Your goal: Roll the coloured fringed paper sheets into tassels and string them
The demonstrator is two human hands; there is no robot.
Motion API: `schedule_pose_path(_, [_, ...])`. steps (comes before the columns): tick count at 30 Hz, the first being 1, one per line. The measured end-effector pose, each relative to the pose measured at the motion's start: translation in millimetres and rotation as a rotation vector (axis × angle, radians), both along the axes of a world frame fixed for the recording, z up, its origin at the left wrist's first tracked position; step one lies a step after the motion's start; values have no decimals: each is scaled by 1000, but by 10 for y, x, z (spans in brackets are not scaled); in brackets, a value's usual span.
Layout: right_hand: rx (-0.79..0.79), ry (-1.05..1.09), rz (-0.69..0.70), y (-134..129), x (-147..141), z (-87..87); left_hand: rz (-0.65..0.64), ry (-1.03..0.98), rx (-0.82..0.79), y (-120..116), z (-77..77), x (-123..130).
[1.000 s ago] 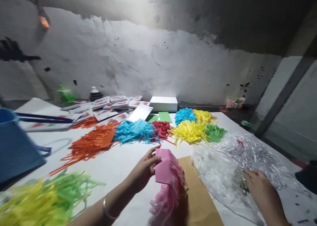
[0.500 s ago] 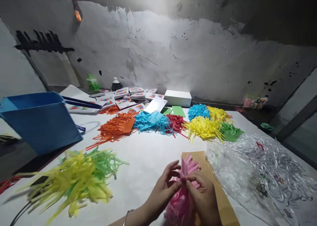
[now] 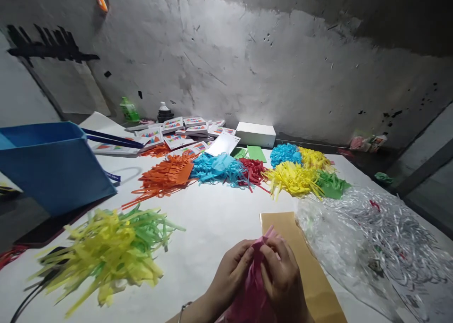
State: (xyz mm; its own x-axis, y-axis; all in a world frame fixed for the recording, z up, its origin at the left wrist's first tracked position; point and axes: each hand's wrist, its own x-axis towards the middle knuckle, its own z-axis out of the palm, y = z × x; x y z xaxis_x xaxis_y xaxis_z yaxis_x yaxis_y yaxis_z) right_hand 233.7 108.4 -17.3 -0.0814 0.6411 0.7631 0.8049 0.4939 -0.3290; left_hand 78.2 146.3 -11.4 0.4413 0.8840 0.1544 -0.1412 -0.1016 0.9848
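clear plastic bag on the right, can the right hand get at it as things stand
Probably yes: only brown paper lies between the right hand and the bag, though that hand is pinching pink paper.

A blue open-topped bag [image 3: 56,169] sits at the left of the white tabletop [image 3: 201,219], with loose yellow and pale green strips [image 3: 113,250] heaped nearer the front. Small boxes [image 3: 172,125] printed with coloured shapes lie piled at the back, a plain white box [image 3: 255,135] just to their right and a green bottle [image 3: 129,109] behind their left end. Crumpled clear plastic [image 3: 336,245] lies at the right against tangled silvery strands [image 3: 396,228].
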Motion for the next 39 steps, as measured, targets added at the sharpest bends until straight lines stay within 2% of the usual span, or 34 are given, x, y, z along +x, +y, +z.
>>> schedule_pose_path(6, [-83,22,-105,-43,-80,-54,-27,-30,-47,-46,-9,-1])
schedule_pose_path(11, [-19,-12,-190,-35,-140,-90,-17,-72,-106,-83,-52,-16])
schedule_pose_path(14, [-68,106,-165,-35,-153,-119,-35,-51,-62,-113,-43,-13])
schedule_pose_path(19, [-311,393,-74,-38,-120,-129,-15,-10,-15,-121,-29,17])
schedule_pose_path(24, [-541,533,101,-15,-20,24,-15,66,21,3,-29,6])
schedule_pose_path(26, [-583,523,144,-17,23,97,5,156,89,54,-11,-27])
schedule_pose_path(27, [-540,476,128,-22,34,119,17,208,134,69,1,-44])
schedule_pose_path(31, [-86,115,-111,-44,-13,69,70,390,345,51,34,-84])
schedule_pose_path(33, [-27,-18,-147,-45,-46,5,74,438,450,39,20,-90])
schedule_pose_path(35, [-180,-28,-82,-36,-36,-17,70,499,571,61,-10,-107])
schedule_pose_path(39, [-603,238,42,-1,92,132,93,640,895,188,-18,-180])
